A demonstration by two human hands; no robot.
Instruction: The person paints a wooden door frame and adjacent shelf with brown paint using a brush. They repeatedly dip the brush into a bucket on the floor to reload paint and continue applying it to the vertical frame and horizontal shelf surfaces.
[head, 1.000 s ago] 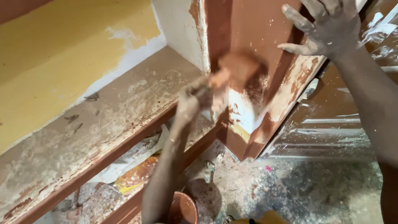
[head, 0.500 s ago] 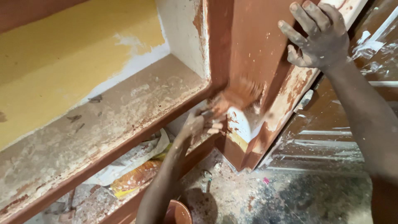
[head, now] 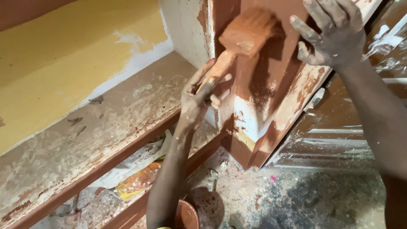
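Left hand (head: 199,99): fingers wrapped on paintbrush (head: 243,36) handle | brush raised since a moment ago, bristles now high on brown pillar (head: 263,85), white patch below uncoated | right hand (head: 333,32): spread flat, bracing pillar.

The paintbrush (head: 239,42) is broad and flat, its bristles and wooden handle coated in reddish-brown paint. It sits tilted in the upper middle of the frame, bristles up and to the right against the brown-painted post (head: 258,80), handle slanting down-left. The post shows white and yellow unpainted patches lower down.
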